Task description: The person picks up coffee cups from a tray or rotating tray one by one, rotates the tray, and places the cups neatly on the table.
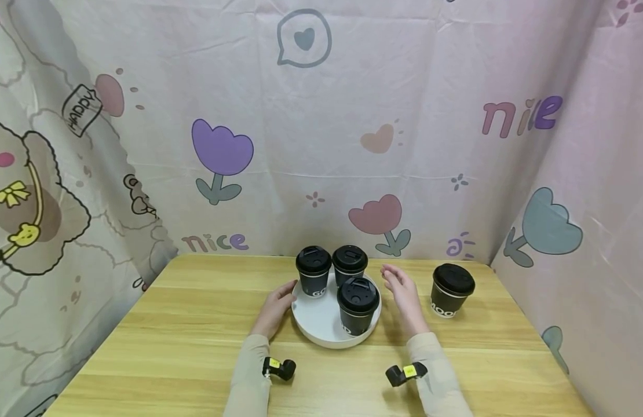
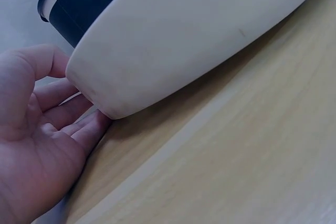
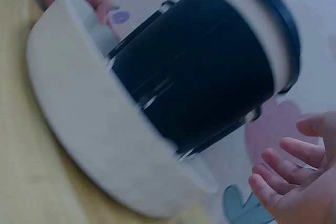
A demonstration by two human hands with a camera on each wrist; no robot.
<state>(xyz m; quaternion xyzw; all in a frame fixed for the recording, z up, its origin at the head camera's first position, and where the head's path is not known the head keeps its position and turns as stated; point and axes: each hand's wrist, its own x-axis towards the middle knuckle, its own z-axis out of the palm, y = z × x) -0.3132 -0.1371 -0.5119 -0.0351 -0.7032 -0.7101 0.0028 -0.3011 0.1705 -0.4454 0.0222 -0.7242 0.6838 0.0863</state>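
Note:
A round white plate (image 1: 316,324) with a raised rim bears three dark paper coffee cups with black lids: one at the back left (image 1: 313,272), one at the back right (image 1: 350,263), one at the front right (image 1: 357,310). My left hand (image 1: 274,310) grips the plate's left edge; in the left wrist view its fingers (image 2: 79,111) reach to the lower side. To the right of the plate, my right hand (image 1: 403,295) is raised, palm towards the cups and apart from them. Its fingers (image 3: 286,169) are loosely bent and hold nothing in the right wrist view.
Another lidded coffee cup (image 1: 449,292) stands on the wooden table (image 1: 196,336), right of my right hand. A printed curtain (image 1: 300,145) hangs behind the table's back edge and along both sides. Each sleeve carries a small black camera.

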